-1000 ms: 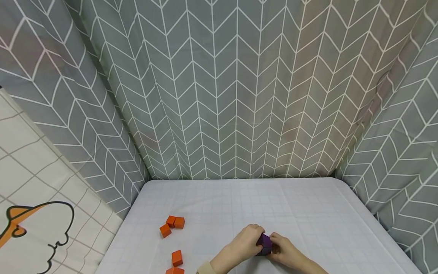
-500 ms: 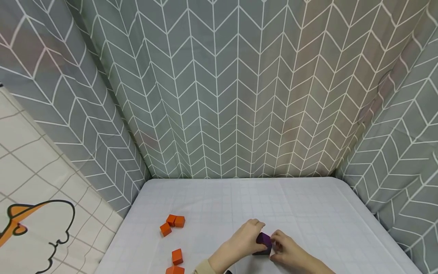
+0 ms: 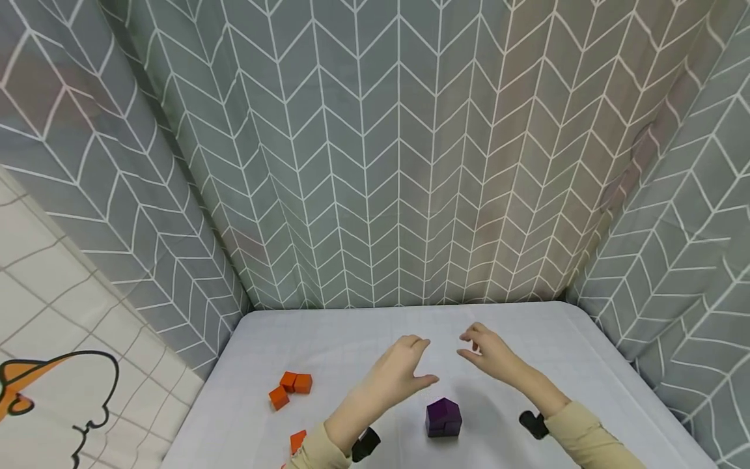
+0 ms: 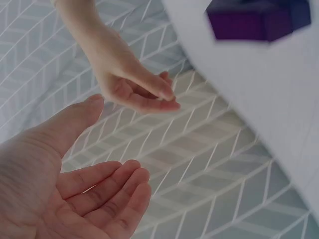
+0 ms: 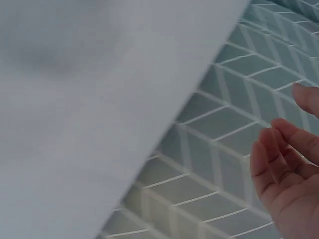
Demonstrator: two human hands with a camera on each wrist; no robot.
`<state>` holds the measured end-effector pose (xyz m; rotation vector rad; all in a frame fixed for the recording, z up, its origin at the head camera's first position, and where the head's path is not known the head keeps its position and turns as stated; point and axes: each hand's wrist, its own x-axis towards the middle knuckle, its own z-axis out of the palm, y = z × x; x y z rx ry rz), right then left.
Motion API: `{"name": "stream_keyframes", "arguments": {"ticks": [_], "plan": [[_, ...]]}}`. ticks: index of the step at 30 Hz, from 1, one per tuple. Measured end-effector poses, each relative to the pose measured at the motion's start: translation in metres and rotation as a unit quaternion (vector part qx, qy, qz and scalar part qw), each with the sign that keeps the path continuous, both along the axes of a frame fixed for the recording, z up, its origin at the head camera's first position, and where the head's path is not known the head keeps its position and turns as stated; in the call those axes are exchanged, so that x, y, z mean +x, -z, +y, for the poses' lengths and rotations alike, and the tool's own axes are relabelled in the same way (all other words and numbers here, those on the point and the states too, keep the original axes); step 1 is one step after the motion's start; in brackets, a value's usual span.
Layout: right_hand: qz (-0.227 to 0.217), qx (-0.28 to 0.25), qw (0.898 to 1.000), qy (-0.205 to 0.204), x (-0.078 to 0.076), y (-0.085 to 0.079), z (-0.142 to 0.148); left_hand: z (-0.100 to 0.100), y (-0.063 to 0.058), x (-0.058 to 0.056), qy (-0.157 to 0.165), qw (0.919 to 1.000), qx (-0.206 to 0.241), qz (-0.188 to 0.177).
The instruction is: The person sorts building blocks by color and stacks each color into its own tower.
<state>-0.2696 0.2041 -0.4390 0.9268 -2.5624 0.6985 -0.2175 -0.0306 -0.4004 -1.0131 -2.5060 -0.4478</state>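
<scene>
A dark purple block shape (image 3: 443, 418) with a pointed top and seams on its front sits on the white table. It also shows at the top of the left wrist view as a blurred purple form (image 4: 244, 22). My left hand (image 3: 394, 372) is raised behind and left of it, thumb and fingers spread wide apart. Off to the upper right, my right hand (image 3: 491, 352) hovers with loosely bent fingers. Both palms hold nothing, as the left hand (image 4: 94, 184) and right hand (image 5: 294, 169) show in their wrist views.
Orange cubes lie at the table's left: a cluster of three, with one cube (image 3: 303, 383) at its right, and another cube (image 3: 297, 441) nearer, partly behind the left sleeve (image 3: 321, 449). Black wrist devices (image 3: 366, 445) hang at both forearms. Patterned grey curtains (image 3: 381, 163) surround the white table (image 3: 363, 332).
Both hands have let go of the purple block shape and lifted up and away from it, the right hand farther to the back. The purple shape now stands alone on the table.
</scene>
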Motion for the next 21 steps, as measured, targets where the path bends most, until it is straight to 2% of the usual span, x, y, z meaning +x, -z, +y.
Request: {"name": "stream_keyframes", "arguments": {"ticks": [3,5,8,10,12,15,17,21], "plan": [[0.021,-0.008,0.999,-0.027,-0.009,-0.025,-0.032,-0.019,-0.020,0.000,-0.021,0.9996,0.015,-0.003],[0.020,-0.016,0.998,-0.049,-0.012,-0.039,-0.055,-0.035,-0.030,-0.001,-0.038,0.9989,0.026,-0.008],[0.002,-0.028,0.997,-0.078,-0.014,-0.053,-0.091,-0.061,-0.038,-0.002,-0.068,0.9964,0.045,-0.023],[-0.016,-0.028,0.995,-0.097,-0.013,-0.057,-0.116,-0.081,-0.038,-0.001,-0.096,0.9931,0.059,-0.034],[-0.026,-0.022,0.993,-0.115,-0.011,-0.057,-0.141,-0.103,-0.033,0.000,-0.133,0.9873,0.070,-0.053],[-0.048,-0.008,0.989,-0.138,-0.006,-0.050,-0.176,-0.136,-0.018,0.003,-0.187,0.9750,0.085,-0.086],[-0.068,0.000,0.987,-0.145,-0.002,-0.041,-0.196,-0.157,-0.004,0.005,-0.220,0.9645,0.090,-0.116],[-0.098,0.021,0.985,-0.142,0.001,-0.021,-0.226,-0.191,0.029,0.006,-0.264,0.9471,0.087,-0.160]]}}
